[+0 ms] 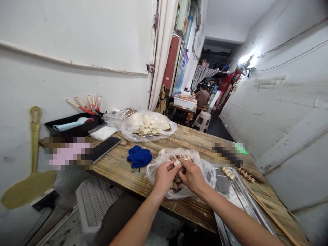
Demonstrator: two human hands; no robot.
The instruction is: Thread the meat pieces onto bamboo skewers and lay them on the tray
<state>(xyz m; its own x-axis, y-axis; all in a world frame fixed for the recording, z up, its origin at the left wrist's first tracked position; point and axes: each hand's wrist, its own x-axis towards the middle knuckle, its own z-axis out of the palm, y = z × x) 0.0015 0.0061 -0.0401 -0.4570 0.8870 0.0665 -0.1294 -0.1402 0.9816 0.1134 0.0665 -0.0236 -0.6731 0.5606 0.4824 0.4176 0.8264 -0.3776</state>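
Observation:
Both of my hands meet over a clear plastic bag [153, 171] of small pale and brown food pieces [179, 159] on the wooden table [123, 171]. My left hand [164, 176] pinches a piece at the bag's middle. My right hand [191, 176] is closed right beside it, fingers touching the same pieces. What sits between the fingers is partly hidden.
A metal tray [230, 191] with skewered pieces [228, 172] lies to the right, long bamboo skewers [269, 213] beside it. A blue cloth [139, 156], a second bag of white pieces [148, 125], a black tray [74, 124] and a phone [105, 147] lie behind. A person sits far back [202, 97].

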